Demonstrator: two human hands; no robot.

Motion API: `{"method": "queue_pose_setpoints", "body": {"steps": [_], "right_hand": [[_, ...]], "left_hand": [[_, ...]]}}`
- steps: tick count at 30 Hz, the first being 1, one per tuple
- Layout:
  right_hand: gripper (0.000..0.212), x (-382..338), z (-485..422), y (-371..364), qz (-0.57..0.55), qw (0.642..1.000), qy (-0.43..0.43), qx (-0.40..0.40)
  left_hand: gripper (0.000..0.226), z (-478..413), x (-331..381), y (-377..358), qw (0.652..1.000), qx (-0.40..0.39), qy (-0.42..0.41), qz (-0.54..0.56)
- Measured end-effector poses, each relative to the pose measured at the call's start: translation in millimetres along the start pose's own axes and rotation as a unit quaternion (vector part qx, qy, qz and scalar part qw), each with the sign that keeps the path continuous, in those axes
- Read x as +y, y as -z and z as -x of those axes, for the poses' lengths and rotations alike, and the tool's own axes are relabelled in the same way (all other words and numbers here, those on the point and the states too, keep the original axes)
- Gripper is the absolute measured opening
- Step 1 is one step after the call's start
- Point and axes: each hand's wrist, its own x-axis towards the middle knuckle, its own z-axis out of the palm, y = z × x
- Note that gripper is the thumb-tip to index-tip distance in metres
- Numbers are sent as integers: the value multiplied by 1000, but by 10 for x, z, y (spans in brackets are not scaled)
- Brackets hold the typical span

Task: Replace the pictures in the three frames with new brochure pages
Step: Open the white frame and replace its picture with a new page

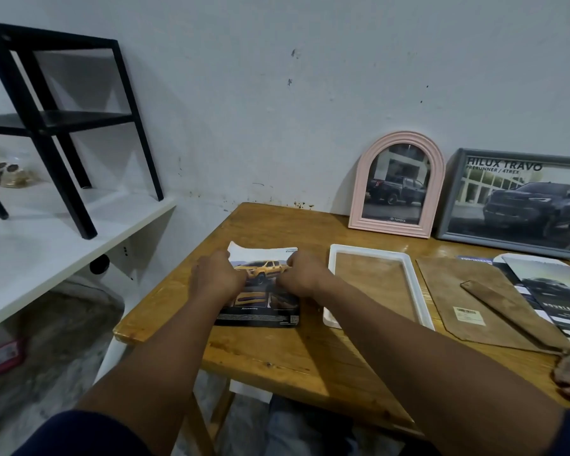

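A brochure page [260, 314] with a yellow pickup truck lies on the wooden table [293, 353]. My left hand [218, 274] and my right hand [301, 274] both grip it, fingers curled on its left and right sides. Just to the right lies an empty white frame [418, 291], face down with its glass showing. Beyond it lies the brown backing board [451, 291] with its stand strut. A pink arched frame [397, 185] and a grey frame [517, 199] lean on the wall, each showing a dark truck picture.
More brochure pages [553, 287] lie at the table's right edge, partly under the backing board. A white shelf [63, 238] with a black metal rack [56, 123] stands to the left. Bare floor lies below it.
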Motion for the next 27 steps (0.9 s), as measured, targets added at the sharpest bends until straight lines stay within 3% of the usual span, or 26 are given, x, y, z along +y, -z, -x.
{"method": "queue_pose_setpoints", "body": {"steps": [5,12,17,22,27], "right_hand": [[29,17,18,242,-69,997,-6,-27],[22,204,38,454,-149,988,-19,-36],[36,241,87,612,-263,964,-4,-45],[33,310,203,942,-313,946,39,70],[35,641,350,1422,-294,942,33,160]], "left_hand": [[36,34,98,67,980,34,50,192],[25,3,267,218,931,97,13,351],[21,-54,441,417,866,38,45,497],[22,-33,782,439,841,26,38,539],[26,26,1285,230,858,3,-18,513]]}}
